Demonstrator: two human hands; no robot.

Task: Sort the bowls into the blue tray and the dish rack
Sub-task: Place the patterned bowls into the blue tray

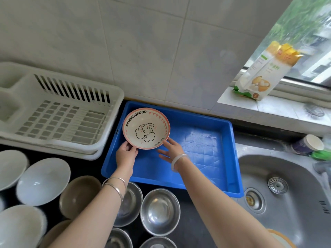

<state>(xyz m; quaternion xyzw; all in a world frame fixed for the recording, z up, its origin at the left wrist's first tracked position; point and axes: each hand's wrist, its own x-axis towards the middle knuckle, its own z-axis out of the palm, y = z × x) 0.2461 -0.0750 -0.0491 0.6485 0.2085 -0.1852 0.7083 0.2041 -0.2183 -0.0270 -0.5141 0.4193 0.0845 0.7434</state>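
The left hand (126,154) is pinching the near rim of the elephant bowl (146,128) over the blue tray (197,149). The right hand (170,149) is resting wide open, fingertips touching that rim.

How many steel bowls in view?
4 steel bowls, all in front of the blue tray: one partly under the left forearm, one beside it, two cut off at the bottom edge. More may be hidden.
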